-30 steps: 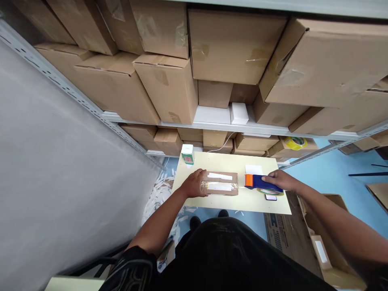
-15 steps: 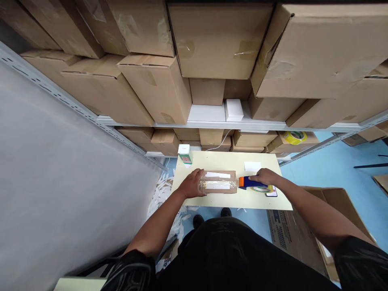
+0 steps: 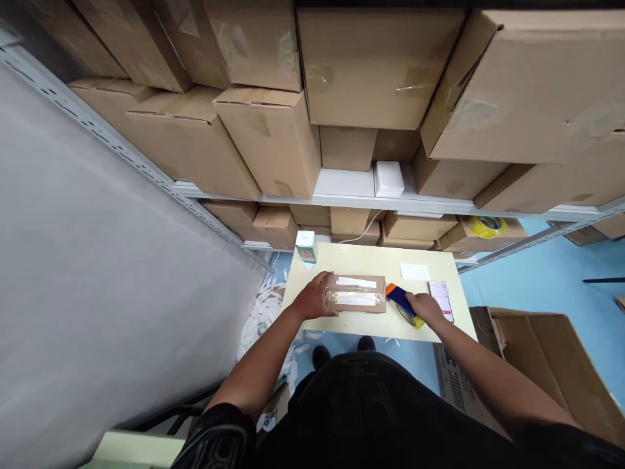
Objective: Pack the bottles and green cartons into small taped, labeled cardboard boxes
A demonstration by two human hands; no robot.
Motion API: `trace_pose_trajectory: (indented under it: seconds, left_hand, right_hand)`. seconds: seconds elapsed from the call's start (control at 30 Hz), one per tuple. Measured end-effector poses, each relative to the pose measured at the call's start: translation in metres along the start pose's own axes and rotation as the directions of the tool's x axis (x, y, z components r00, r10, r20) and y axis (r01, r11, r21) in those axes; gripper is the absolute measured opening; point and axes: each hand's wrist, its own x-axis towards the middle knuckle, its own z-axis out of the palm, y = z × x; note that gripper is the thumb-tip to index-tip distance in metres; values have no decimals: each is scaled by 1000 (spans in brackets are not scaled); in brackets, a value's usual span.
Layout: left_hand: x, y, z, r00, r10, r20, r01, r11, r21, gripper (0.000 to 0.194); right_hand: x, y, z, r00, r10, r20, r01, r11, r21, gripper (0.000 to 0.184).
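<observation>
A small brown cardboard parcel [image 3: 360, 294] with white labels and clear tape lies flat on a pale yellow table [image 3: 371, 260]. My left hand [image 3: 312, 298] rests on its left end, fingers curled over the edge. My right hand [image 3: 426, 307] grips a blue and orange tape dispenser [image 3: 401, 301] whose orange nose touches the parcel's right end.
A phone [image 3: 441, 299] and a white slip [image 3: 415, 271] lie on the table's right side, a small green and white box [image 3: 305, 247] at its back left. Shelves of cardboard boxes [image 3: 381, 71] rise behind. An open carton [image 3: 547, 365] stands right, paper scraps [image 3: 261, 312] litter the floor left.
My right hand has brought the tape dispenser leftward from the table's right side up to the parcel's right end, uncovering the phone. My left hand has stayed on the parcel.
</observation>
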Motion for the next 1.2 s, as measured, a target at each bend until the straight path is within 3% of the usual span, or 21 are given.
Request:
trace_pose_trajectory:
  seconds: [0.17, 0.3, 0.43, 0.53, 0.6, 0.67, 0.73, 0.8, 0.9, 1.03, 1.1, 1.2]
  left_hand:
    - [-3, 1, 3, 999, 1, 37, 1, 998, -58, 143]
    - [-5, 4, 6, 998, -14, 63, 18, 997, -69, 144]
    - [-12, 5, 10, 999, -31, 36, 34, 994, -105, 143]
    - [-16, 3, 16, 990, -124, -70, 105, 968, -226, 122]
    - [-15, 2, 19, 942, -310, -129, 241, 892, -383, 94]
    - [-9, 3, 21, 845, -531, -68, 406, 719, -564, 76]
    - [-2, 7, 21, 763, -641, 88, 510, 512, -692, 76]
    - [4, 14, 21, 748, -632, 203, 531, 385, -755, 80]
    - [7, 24, 23, 772, -604, 197, 490, 368, -790, 78]
    - [-1, 29, 31, 814, -580, 30, 338, 432, -836, 71]
    - [-6, 27, 38, 811, -585, -17, 292, 428, -855, 68]
    - [-11, 20, 52, 780, -626, 21, 344, 401, -849, 65]
  right_hand:
    - [-3, 7, 35, 962, -156, -224, 99, 964, -247, 56]
    - [10, -4, 55, 967, -180, -179, 121, 946, -302, 47]
    - [9, -7, 60, 971, -175, -166, 123, 951, -284, 38]
    - [1, -7, 55, 963, -158, -219, 140, 986, -95, 43]
    - [-4, -11, 49, 973, -149, -176, 184, 962, 204, 52]
    - [-6, -20, 45, 989, -119, -85, 146, 823, 549, 61]
    - [-7, -33, 43, 997, -76, 13, 39, 638, 769, 61]
    - [-7, -45, 42, 996, -51, 79, -40, 527, 849, 57]
    - [-10, -57, 42, 996, -61, 64, -27, 485, 874, 54]
    - [-15, -54, 42, 992, -113, -48, 92, 431, 898, 56]
    - [-16, -48, 45, 990, -125, -62, 107, 399, 911, 57]
    - [-15, -40, 54, 994, -101, -31, 68, 385, 920, 58]
